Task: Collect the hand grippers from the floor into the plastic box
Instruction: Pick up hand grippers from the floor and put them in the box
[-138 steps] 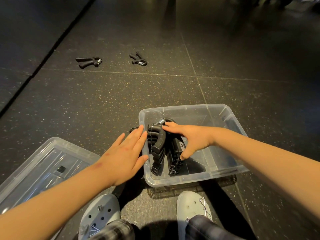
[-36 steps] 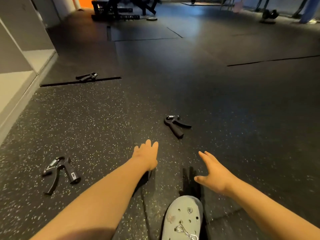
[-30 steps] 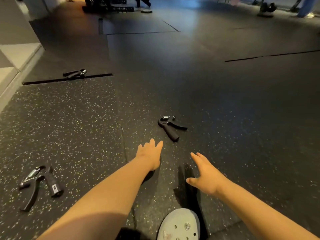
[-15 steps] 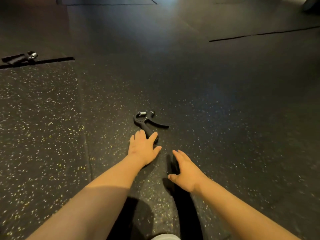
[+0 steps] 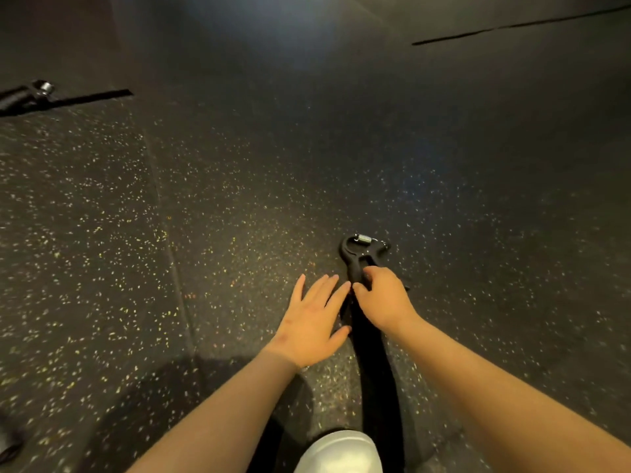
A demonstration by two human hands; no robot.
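A black hand gripper (image 5: 360, 250) with a silver spring at its top lies on the dark speckled floor, right of centre. My right hand (image 5: 384, 297) is on its handles, fingers curled round them. My left hand (image 5: 312, 322) hovers just left of it, fingers straight and spread, holding nothing. A second hand gripper (image 5: 25, 97) lies at the far left edge, on a seam in the floor. A dark shape (image 5: 8, 445) at the bottom left edge is too cut off to identify. The plastic box is out of view.
The rubber floor (image 5: 239, 199) stretches dark in all directions, with a seam (image 5: 512, 27) at the top right. The toe of my pale shoe (image 5: 339, 452) shows at the bottom centre.
The view has swung left and closer, so the near gripper now sits right of centre. My right hand moved forward and closed on its handles. My left hand drew back off it.
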